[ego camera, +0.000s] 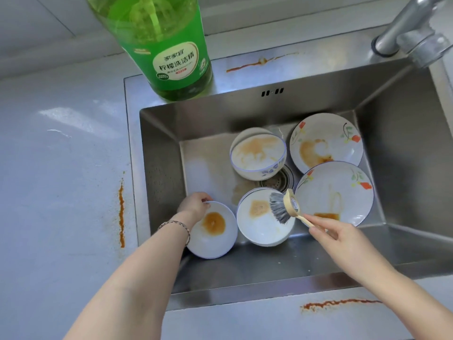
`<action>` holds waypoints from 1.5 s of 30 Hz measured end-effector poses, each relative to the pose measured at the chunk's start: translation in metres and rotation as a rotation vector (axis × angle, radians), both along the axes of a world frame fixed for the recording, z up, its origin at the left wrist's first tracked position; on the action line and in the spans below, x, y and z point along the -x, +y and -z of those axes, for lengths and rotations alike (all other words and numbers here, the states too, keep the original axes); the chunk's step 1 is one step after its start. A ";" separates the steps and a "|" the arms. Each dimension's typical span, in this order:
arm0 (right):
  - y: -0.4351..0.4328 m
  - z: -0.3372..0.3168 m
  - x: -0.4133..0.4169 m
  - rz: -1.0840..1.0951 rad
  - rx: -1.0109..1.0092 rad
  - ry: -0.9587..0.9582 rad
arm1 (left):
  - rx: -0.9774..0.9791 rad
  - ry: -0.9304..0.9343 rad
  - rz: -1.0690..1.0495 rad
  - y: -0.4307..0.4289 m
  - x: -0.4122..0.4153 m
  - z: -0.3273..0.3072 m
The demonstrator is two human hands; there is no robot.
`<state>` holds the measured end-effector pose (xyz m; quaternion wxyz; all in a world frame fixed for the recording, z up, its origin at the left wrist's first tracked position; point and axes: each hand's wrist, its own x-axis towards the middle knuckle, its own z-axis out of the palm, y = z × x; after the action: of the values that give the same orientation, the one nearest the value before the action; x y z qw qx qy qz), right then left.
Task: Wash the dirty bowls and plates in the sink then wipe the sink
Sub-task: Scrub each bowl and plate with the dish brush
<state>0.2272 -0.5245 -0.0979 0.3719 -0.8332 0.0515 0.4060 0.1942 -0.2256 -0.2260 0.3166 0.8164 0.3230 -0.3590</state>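
**Brush to bowl in the sink**

Down in the steel sink (pixel 159 148), five stained dishes. Pinched at the handle's end in the right hand (pixel 343 238), thumb and fingertips closed on the wood: a dish brush (pixel 285 207). Runs lower right to upper left along its long axis, handle toward the wrist, grey bristles pointing left and down against the inner right wall of the middle bowl (pixel 259 229). Just beside it, the left bowl (pixel 213 239), gripped at its far rim by the left hand (pixel 195 204), fingers curled over the edge. Farther back, a tilted bowl (pixel 257 153), then a rear flowered plate (pixel 326 141) partly under a nearer flowered plate (pixel 335 192). On the sink's back ledge, a green detergent bottle (pixel 171 50).
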 end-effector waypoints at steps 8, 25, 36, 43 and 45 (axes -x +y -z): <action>0.002 -0.005 0.008 0.052 0.022 -0.017 | -0.145 -0.125 0.074 0.001 0.006 -0.032; -0.004 -0.110 -0.019 0.261 -0.410 -0.060 | 0.326 -0.598 -0.696 -0.112 0.036 -0.236; -0.066 -0.129 -0.036 0.216 -0.386 -0.004 | 0.940 -0.641 -0.831 -0.203 0.058 -0.243; -0.098 -0.167 -0.045 -0.607 -0.038 -0.629 | 0.596 -0.756 -0.790 -0.208 0.058 -0.254; -0.091 -0.166 -0.040 -0.862 0.225 -0.709 | 0.567 -0.768 -0.762 -0.207 0.058 -0.262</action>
<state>0.2676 -0.6160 0.0686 0.0759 -0.8988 -0.3780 0.2084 0.1364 -0.4323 0.0356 0.7217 0.5984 0.3468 0.0274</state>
